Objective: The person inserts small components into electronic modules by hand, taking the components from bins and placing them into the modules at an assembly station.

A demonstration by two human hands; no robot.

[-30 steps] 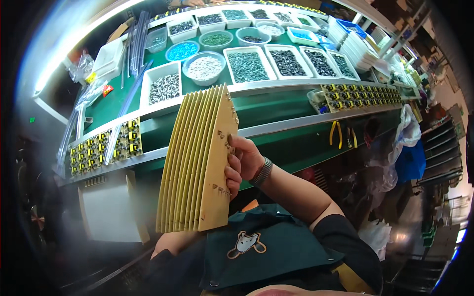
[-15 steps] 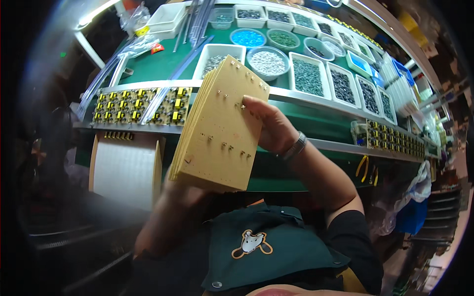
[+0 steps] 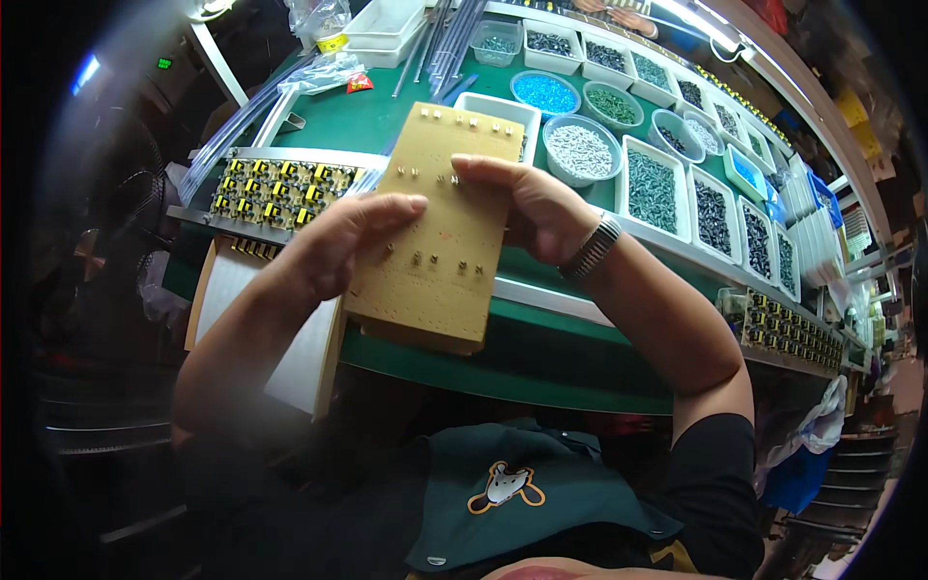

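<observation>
Between my hands, above the bench's front edge, is a stack of tan circuit boards (image 3: 440,227). Pairs of small metal pins or clips poke out of the face of the top board. My left hand (image 3: 338,237) grips the stack's left side, its thumb lying across the top board. On the other side my right hand (image 3: 541,208), with a metal watch band at the wrist, holds the right edge, thumb on the face near a pair of pins. The fingers of both hands are mostly hidden behind the boards.
Boards with yellow and black parts sit in a rail (image 3: 280,193) at left and another (image 3: 793,329) at right. Behind stand white trays (image 3: 653,188) and round tubs (image 3: 580,153) of small components. A carton (image 3: 300,372) stands below left; clear plastic tubes (image 3: 242,121) lie at far left.
My left hand has come up from beneath the stack to its left side, thumb now on the face. The stack stands more upright, and the view has shifted a little.
</observation>
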